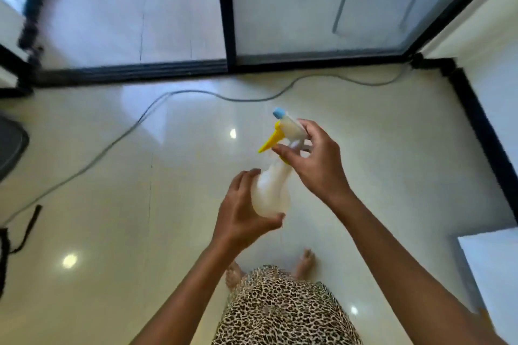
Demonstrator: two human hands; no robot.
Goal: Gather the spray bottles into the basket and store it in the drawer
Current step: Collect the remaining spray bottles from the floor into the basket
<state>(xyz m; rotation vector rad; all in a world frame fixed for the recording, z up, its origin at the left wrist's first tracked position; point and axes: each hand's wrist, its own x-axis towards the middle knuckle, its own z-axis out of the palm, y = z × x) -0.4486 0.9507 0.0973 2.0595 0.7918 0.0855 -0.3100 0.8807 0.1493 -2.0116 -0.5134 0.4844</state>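
- Glossy pale floor (112,204) runs to black-framed glass doors (227,8); a grey cable (140,117) trails across it.
- Bottle (270,193) is in mid-air above the floor, tilted, its blue nozzle (279,112) pointing away from the person.
- Left hand (241,216) wraps the white body from below.
- Right hand (316,159) grips the spray head, a finger under the yellow trigger (270,140).
- Leopard-print garment (280,311) and bare feet (307,260) show below.

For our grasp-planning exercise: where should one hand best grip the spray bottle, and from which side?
Probably the narrow neck of the spray bottle, from the right, opposite the yellow trigger: the slim waist suits encircling, and the wider head stops slipping.
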